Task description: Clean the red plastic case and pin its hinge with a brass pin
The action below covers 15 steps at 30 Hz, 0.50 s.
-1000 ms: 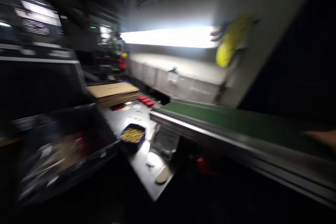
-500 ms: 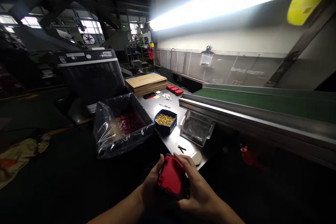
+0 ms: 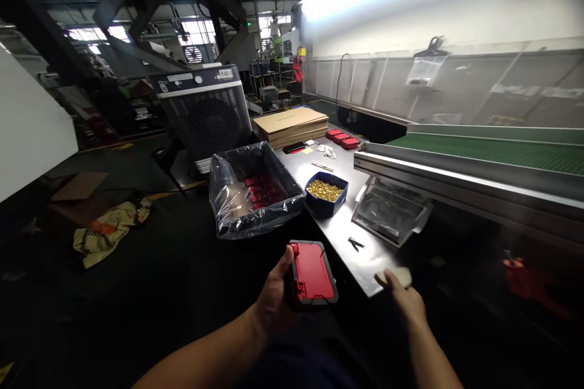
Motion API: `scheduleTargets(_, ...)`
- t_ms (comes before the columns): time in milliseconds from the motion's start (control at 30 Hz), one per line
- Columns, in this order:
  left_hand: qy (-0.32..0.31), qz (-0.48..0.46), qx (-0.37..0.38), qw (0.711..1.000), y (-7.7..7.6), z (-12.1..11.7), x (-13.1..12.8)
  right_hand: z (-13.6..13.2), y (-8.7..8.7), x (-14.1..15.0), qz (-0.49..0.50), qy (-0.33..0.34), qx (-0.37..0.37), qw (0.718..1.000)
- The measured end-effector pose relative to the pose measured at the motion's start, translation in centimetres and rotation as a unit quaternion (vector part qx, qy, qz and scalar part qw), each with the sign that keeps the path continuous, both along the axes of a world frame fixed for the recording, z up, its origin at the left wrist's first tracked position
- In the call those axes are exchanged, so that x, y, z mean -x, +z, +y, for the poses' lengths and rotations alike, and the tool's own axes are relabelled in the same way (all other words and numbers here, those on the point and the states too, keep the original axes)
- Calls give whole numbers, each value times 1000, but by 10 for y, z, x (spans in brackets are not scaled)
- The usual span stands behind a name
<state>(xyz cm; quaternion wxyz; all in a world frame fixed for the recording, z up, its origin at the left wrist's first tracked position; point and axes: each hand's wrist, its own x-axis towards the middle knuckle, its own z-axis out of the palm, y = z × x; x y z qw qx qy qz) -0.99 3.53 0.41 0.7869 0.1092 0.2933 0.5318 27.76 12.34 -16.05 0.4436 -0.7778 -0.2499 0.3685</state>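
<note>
Lit worktop, near end: beside its edge, a red case is held in the left grip, its long axis pointing away from the body; to its right, by the worktop's corner, a pale pad is clasped in the right grip.

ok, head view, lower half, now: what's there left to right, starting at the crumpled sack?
Crumpled sack → plastic-lined bin → red case in left hand → small black tool → pale pad in right hand → dim red item.
</note>
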Motion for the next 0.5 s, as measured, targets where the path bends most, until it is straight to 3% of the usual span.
scheduleTargets(100,33,27,16,999,-2,3,4,-31,2,-5,26,-7,72,997)
scheduleTargets(200,45,53,23,997,-4,10,3,-64,28,15,50,-14,57,997)
scheduleTargets(267,39,59,26,997,-5,14,0,-84,59,41,69,30,19,997)
scheduleTargets(333,24,57,32,998,-5,18,-4,-98,93,70,81,110,-79,988)
scheduleTargets(400,7,50,46,998,-5,19,-8,-106,124,93,29,177,-177,968)
scheduleTargets(500,-10,47,69,996,-6,18,-11,-112,154,110,-23,209,-241,947)
